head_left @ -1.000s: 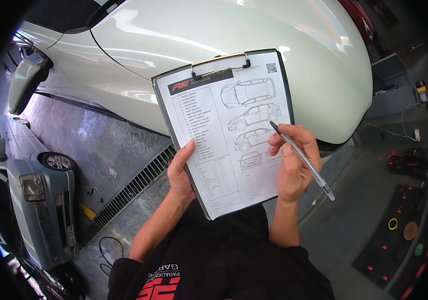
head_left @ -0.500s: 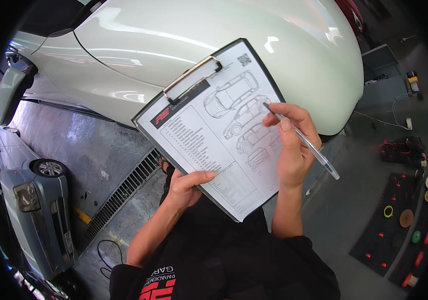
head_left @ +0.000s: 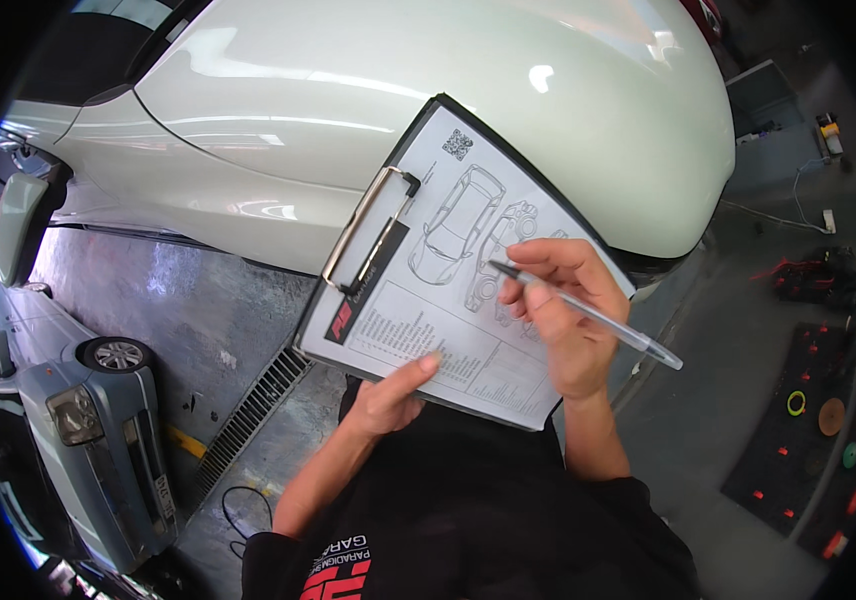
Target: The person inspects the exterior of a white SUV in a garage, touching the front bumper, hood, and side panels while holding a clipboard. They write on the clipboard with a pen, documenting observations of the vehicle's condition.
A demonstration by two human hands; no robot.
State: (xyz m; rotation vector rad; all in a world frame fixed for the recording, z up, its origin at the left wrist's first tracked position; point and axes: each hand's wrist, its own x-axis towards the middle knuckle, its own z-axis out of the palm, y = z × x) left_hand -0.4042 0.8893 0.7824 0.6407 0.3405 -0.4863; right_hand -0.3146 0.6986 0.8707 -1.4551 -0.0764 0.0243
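A black clipboard (head_left: 418,118) lies tilted in front of me, its metal clip pinning a white inspection sheet (head_left: 448,300). Car outline drawings, a printed list and a square code show on the paper. My left hand (head_left: 395,395) grips the board's lower edge, thumb on top of the sheet and the other fingers mostly out of sight underneath. Between the thumb and fingers of my right hand (head_left: 573,320) is a clear-barrelled pen (head_left: 638,342), its dark tip over the car drawings. Whether the tip touches the paper I cannot tell.
A pale, glossy car body (head_left: 278,130) stands just beyond the clipboard. To the left are a silver-blue car (head_left: 98,420) and a floor drain grate (head_left: 253,410). A black mat (head_left: 788,440) with round pads lies at right; a loose cable (head_left: 233,515) is at lower left.
The clipboard has turned counterclockwise and shifted slightly right and down, my left hand moving with it. My right hand and the pen have moved a little lower, the tip now further left.
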